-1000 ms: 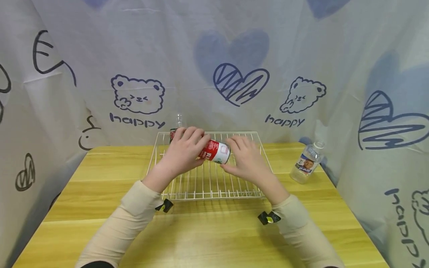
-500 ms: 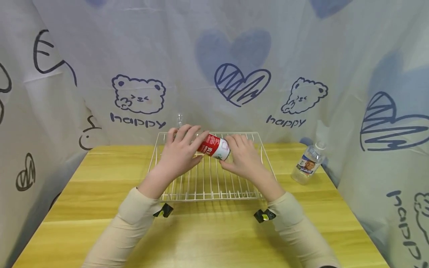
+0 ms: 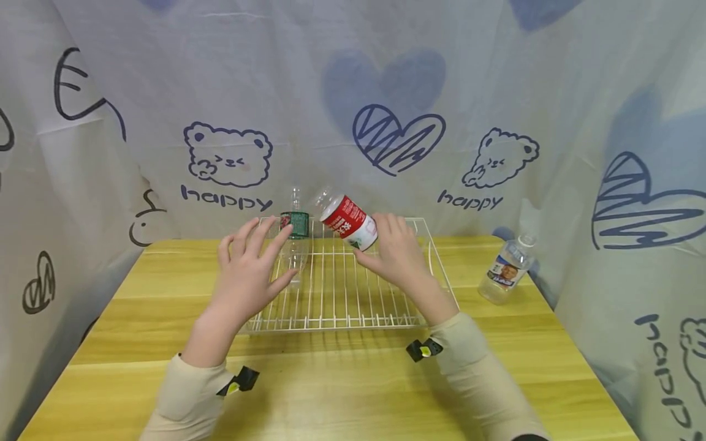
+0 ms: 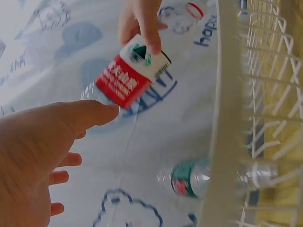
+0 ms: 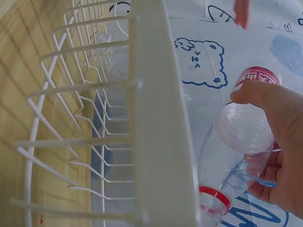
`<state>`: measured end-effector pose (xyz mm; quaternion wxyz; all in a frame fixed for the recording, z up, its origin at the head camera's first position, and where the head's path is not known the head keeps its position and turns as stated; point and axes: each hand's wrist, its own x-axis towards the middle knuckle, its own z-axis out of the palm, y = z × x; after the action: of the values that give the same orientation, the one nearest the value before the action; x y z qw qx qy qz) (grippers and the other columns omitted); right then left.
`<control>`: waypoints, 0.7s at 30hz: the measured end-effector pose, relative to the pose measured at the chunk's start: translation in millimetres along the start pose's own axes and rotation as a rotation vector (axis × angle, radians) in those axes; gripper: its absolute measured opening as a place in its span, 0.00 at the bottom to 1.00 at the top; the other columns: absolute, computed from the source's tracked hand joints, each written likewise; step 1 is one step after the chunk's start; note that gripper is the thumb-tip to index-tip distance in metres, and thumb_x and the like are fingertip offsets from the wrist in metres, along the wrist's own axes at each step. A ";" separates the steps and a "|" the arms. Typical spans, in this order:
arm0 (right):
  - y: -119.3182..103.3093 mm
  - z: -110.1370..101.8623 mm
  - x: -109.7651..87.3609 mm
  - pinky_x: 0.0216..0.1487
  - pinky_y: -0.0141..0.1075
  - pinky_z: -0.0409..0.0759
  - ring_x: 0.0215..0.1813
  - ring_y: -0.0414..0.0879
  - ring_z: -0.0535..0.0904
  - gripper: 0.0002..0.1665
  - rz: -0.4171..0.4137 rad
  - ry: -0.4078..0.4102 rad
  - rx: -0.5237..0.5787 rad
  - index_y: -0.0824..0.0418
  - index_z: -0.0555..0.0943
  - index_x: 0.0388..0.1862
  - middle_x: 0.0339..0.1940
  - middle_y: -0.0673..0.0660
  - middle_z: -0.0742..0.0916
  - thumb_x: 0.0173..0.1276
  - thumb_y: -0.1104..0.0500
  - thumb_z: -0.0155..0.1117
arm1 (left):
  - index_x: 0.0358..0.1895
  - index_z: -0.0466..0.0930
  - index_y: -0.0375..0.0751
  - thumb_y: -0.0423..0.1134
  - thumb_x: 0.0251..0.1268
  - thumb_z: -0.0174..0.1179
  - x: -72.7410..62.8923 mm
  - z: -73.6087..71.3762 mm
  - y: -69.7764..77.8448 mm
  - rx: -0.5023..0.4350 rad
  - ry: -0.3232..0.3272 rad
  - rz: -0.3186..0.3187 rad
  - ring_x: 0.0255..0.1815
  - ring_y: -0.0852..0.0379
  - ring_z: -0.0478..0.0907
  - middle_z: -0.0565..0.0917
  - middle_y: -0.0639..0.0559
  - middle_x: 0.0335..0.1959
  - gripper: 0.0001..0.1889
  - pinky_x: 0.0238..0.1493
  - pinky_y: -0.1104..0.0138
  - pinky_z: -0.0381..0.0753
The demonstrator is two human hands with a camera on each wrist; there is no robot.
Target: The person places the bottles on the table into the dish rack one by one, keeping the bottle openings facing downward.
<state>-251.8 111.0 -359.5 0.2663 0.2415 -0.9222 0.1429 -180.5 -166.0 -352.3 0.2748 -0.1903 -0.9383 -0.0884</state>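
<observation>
My right hand grips a clear plastic bottle with a red and white label, holding it tilted above the back of a white wire rack. In the right wrist view, its neck carries a red ring and the thumb presses near the label. My left hand is spread with nothing in it, over the rack's left side. Its thumb overlaps the held bottle's edge in the left wrist view. Close to those fingers, a clear bottle with a green label is at the rack's back left.
Another clear bottle, with a blue and white label, stands on the wooden table right of the rack. A white cloth with drawn bears and hearts hangs behind and at both sides.
My left hand has let go of the red-labelled bottle and moved left and nearer, uncovering the green-labelled bottle. The right hand keeps the red-labelled one, which tilts up more.
</observation>
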 end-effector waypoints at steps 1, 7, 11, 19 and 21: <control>-0.5 0.6 1.4 0.44 0.42 0.78 0.43 0.51 0.74 0.38 0.010 0.009 0.010 0.64 0.71 0.55 0.42 0.58 0.80 0.54 0.41 0.72 | 0.74 0.60 0.51 0.55 0.57 0.66 -4.7 0.0 -3.3 -0.008 -0.013 -0.031 0.75 0.39 0.51 0.60 0.41 0.74 0.41 0.68 0.39 0.52; -3.3 6.7 10.5 0.41 0.41 0.78 0.42 0.51 0.75 0.40 0.081 0.064 0.036 0.67 0.72 0.55 0.42 0.59 0.81 0.56 0.39 0.71 | 0.75 0.57 0.52 0.61 0.61 0.60 -30.5 2.5 -16.4 -0.081 -0.124 -0.212 0.76 0.36 0.48 0.58 0.40 0.76 0.41 0.68 0.35 0.49; -6.4 10.0 15.7 0.42 0.43 0.78 0.43 0.52 0.75 0.40 0.150 0.094 0.088 0.66 0.73 0.55 0.42 0.59 0.81 0.56 0.37 0.69 | 0.77 0.54 0.52 0.69 0.62 0.54 -42.8 6.2 -22.8 -0.104 -0.191 -0.284 0.76 0.35 0.46 0.56 0.39 0.77 0.44 0.68 0.33 0.47; -10.2 19.0 25.6 0.39 0.42 0.77 0.43 0.52 0.74 0.40 0.273 0.109 0.139 0.65 0.72 0.54 0.41 0.59 0.81 0.58 0.35 0.67 | 0.78 0.48 0.44 0.74 0.63 0.45 -56.1 20.4 -30.3 -0.149 -0.354 -0.338 0.80 0.34 0.36 0.46 0.39 0.80 0.50 0.72 0.30 0.31; -11.3 21.2 28.3 0.39 0.42 0.75 0.43 0.52 0.73 0.40 0.294 0.100 0.151 0.65 0.72 0.54 0.41 0.59 0.80 0.58 0.34 0.66 | 0.79 0.45 0.44 0.74 0.63 0.44 -57.9 23.3 -30.8 -0.171 -0.394 -0.351 0.80 0.35 0.31 0.43 0.40 0.81 0.50 0.71 0.31 0.25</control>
<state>-275.8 82.7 -359.4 0.2691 0.1157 -0.9199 0.2608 -159.2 -205.7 -405.4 0.0504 -0.0608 -0.9814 -0.1750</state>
